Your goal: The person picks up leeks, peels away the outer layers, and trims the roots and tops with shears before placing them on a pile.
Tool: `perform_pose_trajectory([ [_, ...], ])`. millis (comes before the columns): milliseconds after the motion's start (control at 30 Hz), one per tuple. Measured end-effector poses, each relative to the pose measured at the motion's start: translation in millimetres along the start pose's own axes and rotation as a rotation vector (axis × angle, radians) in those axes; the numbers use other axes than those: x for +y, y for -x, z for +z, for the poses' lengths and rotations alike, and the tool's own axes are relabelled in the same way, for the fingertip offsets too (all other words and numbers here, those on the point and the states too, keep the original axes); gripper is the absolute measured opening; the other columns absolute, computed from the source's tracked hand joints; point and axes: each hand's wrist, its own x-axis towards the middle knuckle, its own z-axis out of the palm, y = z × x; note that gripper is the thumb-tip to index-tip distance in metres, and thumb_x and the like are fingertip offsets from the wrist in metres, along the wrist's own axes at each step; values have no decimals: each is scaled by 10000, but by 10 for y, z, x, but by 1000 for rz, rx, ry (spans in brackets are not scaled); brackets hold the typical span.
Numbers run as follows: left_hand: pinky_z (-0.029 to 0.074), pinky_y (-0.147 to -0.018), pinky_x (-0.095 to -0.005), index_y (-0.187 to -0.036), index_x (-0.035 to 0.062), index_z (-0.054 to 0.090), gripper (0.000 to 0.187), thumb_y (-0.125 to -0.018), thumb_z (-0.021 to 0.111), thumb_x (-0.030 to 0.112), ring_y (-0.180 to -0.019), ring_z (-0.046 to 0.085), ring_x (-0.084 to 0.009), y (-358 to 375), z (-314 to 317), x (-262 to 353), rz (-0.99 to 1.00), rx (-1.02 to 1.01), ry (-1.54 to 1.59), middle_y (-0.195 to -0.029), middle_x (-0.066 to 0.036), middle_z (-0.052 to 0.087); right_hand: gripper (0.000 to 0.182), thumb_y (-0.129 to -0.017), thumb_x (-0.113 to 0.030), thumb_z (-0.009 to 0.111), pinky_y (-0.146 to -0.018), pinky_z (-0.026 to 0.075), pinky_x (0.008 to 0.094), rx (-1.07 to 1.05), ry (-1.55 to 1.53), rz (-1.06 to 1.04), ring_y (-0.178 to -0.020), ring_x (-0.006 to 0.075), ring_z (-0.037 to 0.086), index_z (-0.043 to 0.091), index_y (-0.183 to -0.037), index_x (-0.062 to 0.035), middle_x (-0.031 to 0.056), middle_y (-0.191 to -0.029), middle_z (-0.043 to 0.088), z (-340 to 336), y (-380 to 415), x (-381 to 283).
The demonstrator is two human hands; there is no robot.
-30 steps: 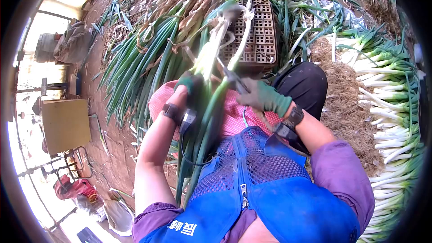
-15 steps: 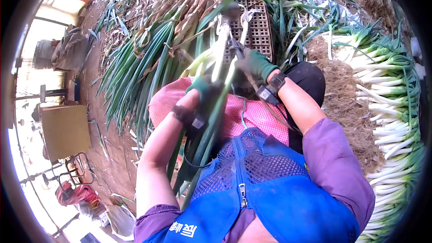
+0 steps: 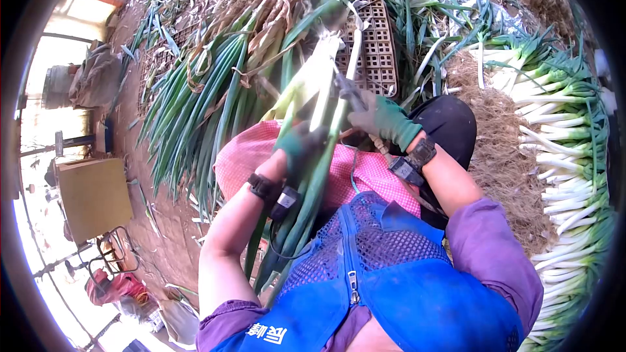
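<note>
My left hand (image 3: pixel 301 146), in a dark green glove, is wrapped round a few long green onions (image 3: pixel 324 101). Their white root ends point away from me and their green leaves run back beside my body. A pale, loosened outer skin (image 3: pixel 297 91) flares out to the left of the white stems. In my gloved right hand (image 3: pixel 386 119) is an air blow gun (image 3: pixel 350 94), its nozzle close to the stems. A hose (image 3: pixel 381 145) runs from it past my wrist. The root tips are blurred.
Untrimmed green onions (image 3: pixel 208 98) lie heaped at the left, beside a plastic crate (image 3: pixel 377 45). Cleaned green onions (image 3: pixel 567 189) form a long row at the right, by a mat of roots (image 3: pixel 505 156). A yellowish box (image 3: pixel 94 195) stands far left.
Both hands have drawn back a little towards my body, the onions and blow gun with them. The loosened pale skin spreads wider to the left.
</note>
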Motion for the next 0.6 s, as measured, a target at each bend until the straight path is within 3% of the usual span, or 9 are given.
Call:
perform_pose_trajectory([
  [33, 516, -705, -284, -1156, 5, 618, 420, -975, 541, 376, -775, 621, -132, -15, -60, -111, 270, -17, -85, -885, -50, 661, 461, -753, -351, 635, -824, 501, 403, 20, -31, 55, -911, 351, 659, 614, -1013, 28, 250, -939, 666, -57, 45, -25],
  [133, 515, -661, -253, -1257, 11, 566, 427, -1010, 476, 348, -727, 604, -112, 99, -238, 345, 11, -48, 446, -832, -24, 620, 389, -767, -309, 646, -737, 507, 368, 10, -76, 11, -793, 276, 645, 608, -990, 8, 178, -832, 652, -28, 107, 78],
  [233, 520, -689, -255, -1195, 51, 604, 397, -983, 534, 380, -733, 609, -122, 58, -245, 313, -234, -83, 935, -849, -29, 632, 338, -815, -285, 654, -659, 510, 321, -75, -38, -54, -713, 179, 634, 603, -996, -4, 97, -764, 648, 14, 215, 47],
  [300, 515, -707, -263, -1173, 58, 618, 396, -975, 548, 394, -752, 617, -140, -17, -117, 126, 49, -106, 323, -864, -38, 641, 339, -818, -285, 652, -663, 511, 324, 89, -120, 38, -714, 181, 634, 607, -996, 0, 99, -765, 649, -32, 79, 117],
  [367, 511, -719, -301, -1152, 37, 624, 435, -959, 575, 424, -770, 632, -191, 51, 0, 139, -81, -75, -78, -905, -69, 664, 314, -817, -290, 647, -662, 508, 333, 210, -176, -24, -697, 189, 620, 612, -943, -5, 90, -752, 634, -82, 9, 103],
  [467, 505, -682, -338, -1037, 31, 681, 546, -944, 530, 548, -713, 617, -192, -128, -210, 378, -256, -211, -566, -797, -98, 665, 341, -765, -297, 656, -652, 511, 369, 134, -186, -32, -691, 239, 626, 615, -933, -3, 133, -764, 641, 29, -20, 119],
  [500, 499, -656, -327, -960, 33, 699, 546, -948, 521, 549, -681, 606, -160, -161, -405, 460, -302, -152, -374, -742, -92, 652, 355, -777, -300, 662, -698, 508, 388, 41, -189, 52, -722, 268, 627, 601, -950, 5, 160, -787, 642, -71, 115, -119],
  [567, 493, -610, -262, -975, 30, 701, 395, -933, 625, 415, -675, 606, -107, -267, -786, 509, -411, 114, 163, -773, -44, 668, 387, -781, -304, 668, -722, 505, 400, 123, -135, -37, -748, 293, 626, 593, -990, 13, 178, -814, 642, 67, 76, 75],
  [600, 488, -611, -236, -1007, 42, 702, 359, -931, 637, 387, -683, 604, -102, -502, -1021, 49, -161, 260, 232, -789, -22, 666, 404, -783, -307, 672, -734, 503, 405, 164, -112, -81, -760, 305, 626, 588, -1010, 17, 187, -827, 642, 125, 65, 150],
])
